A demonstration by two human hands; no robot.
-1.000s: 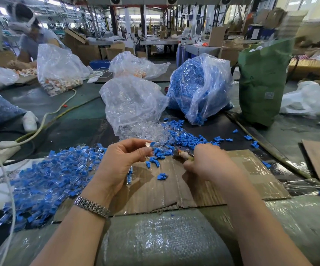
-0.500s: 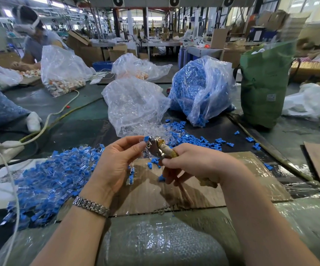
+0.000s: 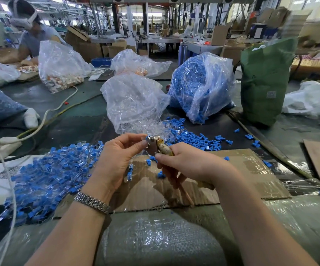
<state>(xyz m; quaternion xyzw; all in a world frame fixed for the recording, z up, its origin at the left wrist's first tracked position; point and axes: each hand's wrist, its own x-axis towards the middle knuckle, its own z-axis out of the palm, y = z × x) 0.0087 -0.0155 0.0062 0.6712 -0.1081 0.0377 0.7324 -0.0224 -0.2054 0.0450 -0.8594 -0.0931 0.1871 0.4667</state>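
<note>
My right hand [image 3: 186,164] grips a pair of pliers [image 3: 160,145] with tape-wrapped handles, jaws pointing up and left. My left hand [image 3: 117,160] pinches a small blue plastic piece [image 3: 148,138] at the plier jaws. Both hands hover over a flat cardboard sheet [image 3: 241,169]. A heap of blue-and-clear assembled pieces [image 3: 46,179] lies to the left. Loose blue caps [image 3: 191,139] are scattered behind the hands, next to a spill of clear parts [image 3: 151,127].
A clear bag [image 3: 134,100] and a bag full of blue parts [image 3: 201,85] stand behind. A green sack [image 3: 264,79] is at the right. White cables [image 3: 46,116] cross the left. Another person [image 3: 32,35] works at far left. Bubble wrap [image 3: 155,237] covers the near edge.
My right hand lifted the pliers off the cardboard and turned the jaws up toward my left hand, which now holds a blue piece at the jaws.
</note>
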